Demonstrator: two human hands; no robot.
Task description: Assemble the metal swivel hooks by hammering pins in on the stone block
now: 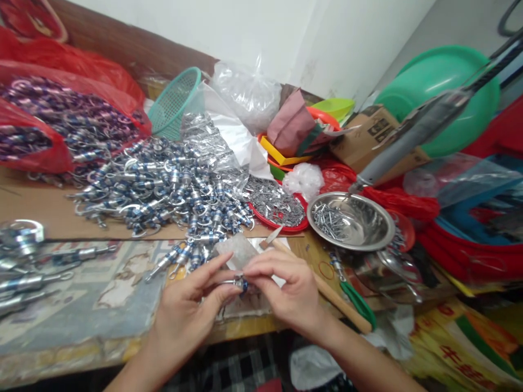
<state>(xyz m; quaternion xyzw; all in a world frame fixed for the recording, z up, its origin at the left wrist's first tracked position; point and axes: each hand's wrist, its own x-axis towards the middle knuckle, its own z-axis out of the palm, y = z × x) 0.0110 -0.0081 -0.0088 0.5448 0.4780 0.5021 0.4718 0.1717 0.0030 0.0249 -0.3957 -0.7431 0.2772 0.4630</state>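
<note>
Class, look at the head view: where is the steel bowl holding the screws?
The steel bowl sits right of centre on the table, just right of the red tray of small metal parts, beyond the right hand.

steel bowl (370,231), green basket (174,103), knife (318,286)

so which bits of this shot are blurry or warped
Head view: the metal parts at the left edge smear into streaks, the grey tool at upper right is motion-blurred and the table edge bows; both hands and the small blue-banded metal piece are fairly sharp; lighting is even.
</note>
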